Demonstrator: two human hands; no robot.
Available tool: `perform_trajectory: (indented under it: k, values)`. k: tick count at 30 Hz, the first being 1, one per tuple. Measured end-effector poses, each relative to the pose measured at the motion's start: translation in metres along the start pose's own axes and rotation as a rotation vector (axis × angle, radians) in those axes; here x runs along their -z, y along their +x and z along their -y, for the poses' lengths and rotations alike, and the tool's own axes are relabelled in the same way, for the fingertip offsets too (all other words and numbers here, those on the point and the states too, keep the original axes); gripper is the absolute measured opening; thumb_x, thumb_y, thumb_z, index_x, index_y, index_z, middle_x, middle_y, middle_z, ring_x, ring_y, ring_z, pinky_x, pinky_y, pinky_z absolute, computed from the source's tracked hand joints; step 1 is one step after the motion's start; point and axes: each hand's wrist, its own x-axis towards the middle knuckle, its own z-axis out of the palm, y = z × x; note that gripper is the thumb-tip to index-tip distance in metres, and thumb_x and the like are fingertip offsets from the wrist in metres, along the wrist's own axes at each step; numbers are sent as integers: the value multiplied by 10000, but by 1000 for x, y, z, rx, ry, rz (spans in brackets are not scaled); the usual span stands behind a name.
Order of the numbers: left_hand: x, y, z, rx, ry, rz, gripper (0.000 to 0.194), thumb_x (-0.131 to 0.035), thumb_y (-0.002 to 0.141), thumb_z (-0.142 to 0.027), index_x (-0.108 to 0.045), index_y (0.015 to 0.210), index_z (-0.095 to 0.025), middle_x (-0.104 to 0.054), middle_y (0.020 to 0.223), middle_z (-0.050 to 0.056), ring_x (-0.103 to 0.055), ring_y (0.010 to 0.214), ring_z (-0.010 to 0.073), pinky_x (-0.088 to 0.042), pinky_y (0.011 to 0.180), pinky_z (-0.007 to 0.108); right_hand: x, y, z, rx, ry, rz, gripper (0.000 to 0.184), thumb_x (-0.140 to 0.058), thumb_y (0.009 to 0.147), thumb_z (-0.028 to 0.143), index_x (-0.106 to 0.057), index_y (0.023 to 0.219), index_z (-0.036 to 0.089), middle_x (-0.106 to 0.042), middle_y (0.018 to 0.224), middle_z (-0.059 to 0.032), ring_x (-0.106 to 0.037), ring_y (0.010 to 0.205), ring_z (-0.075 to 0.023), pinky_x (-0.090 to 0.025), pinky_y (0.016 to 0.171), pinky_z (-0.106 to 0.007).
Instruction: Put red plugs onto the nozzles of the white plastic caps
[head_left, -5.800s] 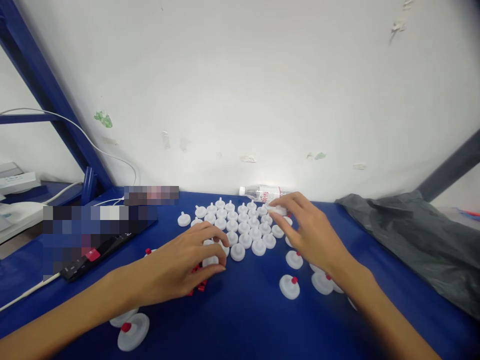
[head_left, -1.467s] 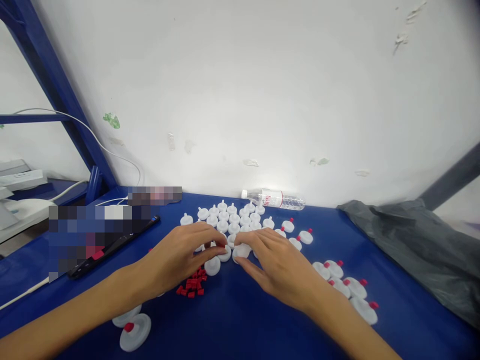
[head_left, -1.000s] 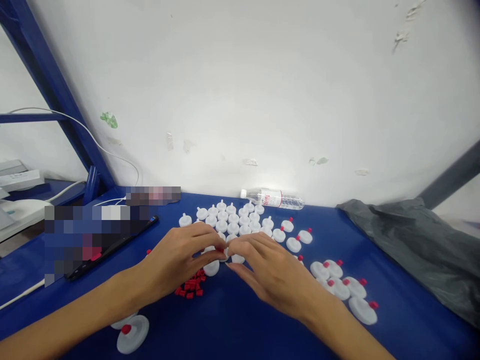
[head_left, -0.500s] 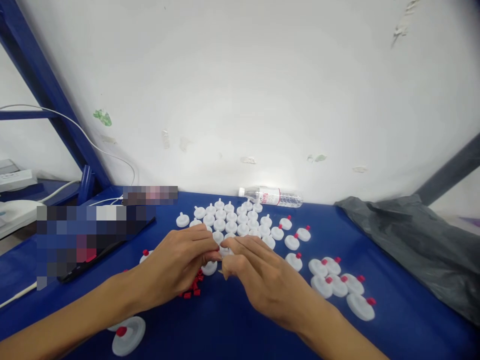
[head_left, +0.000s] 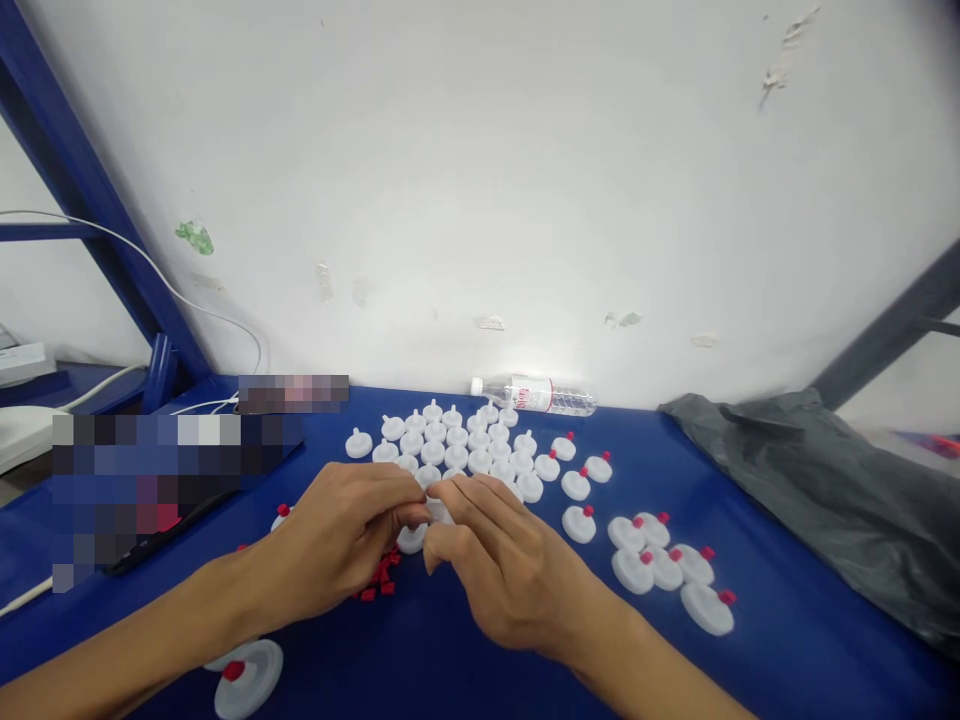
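My left hand and my right hand meet fingertip to fingertip above the blue table, both pinched on one small white disc part between them. Below the left fingers lies a heap of small red caps and another white disc. Behind the hands stand several uncapped white discs in rows. To the right lie several discs with red caps.
A clear water bottle lies against the white wall. A dark grey plastic bag covers the table's right side. A red-capped disc sits by my left forearm. A black flat device and white cables lie at left.
My right hand picked a white disc from the rows and drew it toward me. Both hands closed together on it. The view shifted slightly left and down.
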Motion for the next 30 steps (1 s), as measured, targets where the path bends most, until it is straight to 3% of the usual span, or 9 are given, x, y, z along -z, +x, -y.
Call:
perform_trajectory:
  k: [8,11,14,17,18,20,22,26,30]
  values:
    - [8,4,-7,89,-40,81,430,-390,1051,-265,-575,673,-183,-548,603,-40,-476,536,82,-354,555,224,-7,-1,4,12,-75,-21,184,-433,980,39,-587,911,112,-741,993,-223,-726,970,-290,-608,854,-434]
    - [10,6,-8,102,-31,72,435,-395,1056,-281,-579,673,-184,-509,588,-49,-451,527,80,-354,550,217,-6,-1,1,-46,43,-16,204,-406,1011,45,-562,922,142,-738,994,-175,-721,999,-254,-607,869,-405]
    - [10,8,-5,111,-6,14,377,-414,1057,-314,-617,766,-188,-536,638,-43,-471,563,93,-350,557,225,-3,-1,-3,-336,311,-36,56,-553,1008,155,-545,1056,183,-719,1096,-107,-705,1070,-200,-600,914,-349]
    - [6,7,0,108,16,-33,333,-439,1060,-346,-654,850,-205,-601,714,-29,-529,637,109,-372,603,229,0,0,-7,-779,602,-10,531,-773,879,304,-517,1339,235,-717,1169,-55,-729,1010,-173,-617,886,-322]
    - [4,6,2,106,26,-37,328,-447,1061,-356,-658,856,-209,-611,728,-26,-537,656,116,-377,620,235,0,0,-8,-868,681,28,556,-793,858,330,-551,1354,257,-738,1129,-32,-741,961,-171,-623,863,-322]
    - [0,5,4,101,48,-26,318,-452,1062,-367,-657,873,-215,-624,759,-17,-545,694,133,-382,653,252,0,1,-10,-947,762,102,434,-801,845,369,-680,1251,279,-773,998,4,-752,877,-177,-623,824,-323]
    - [-1,3,4,92,67,3,278,-440,1067,-353,-642,931,-219,-636,818,-6,-550,751,150,-388,694,272,0,0,-12,-966,727,116,339,-816,827,385,-757,1143,277,-778,906,15,-751,824,-187,-617,796,-326]
    - [1,1,3,46,106,70,245,-393,1064,-261,-592,930,-212,-614,868,19,-502,812,183,-361,713,311,-1,-1,-11,-925,624,91,347,-836,812,345,-774,1146,276,-787,864,31,-751,767,-178,-622,779,-304]
    - [4,-3,1,19,120,92,290,-353,1040,-181,-544,822,-200,-573,802,21,-459,764,183,-328,681,327,1,-4,-4,-651,430,1,361,-809,847,280,-746,1197,215,-803,1075,-23,-773,956,-197,-617,910,-286]
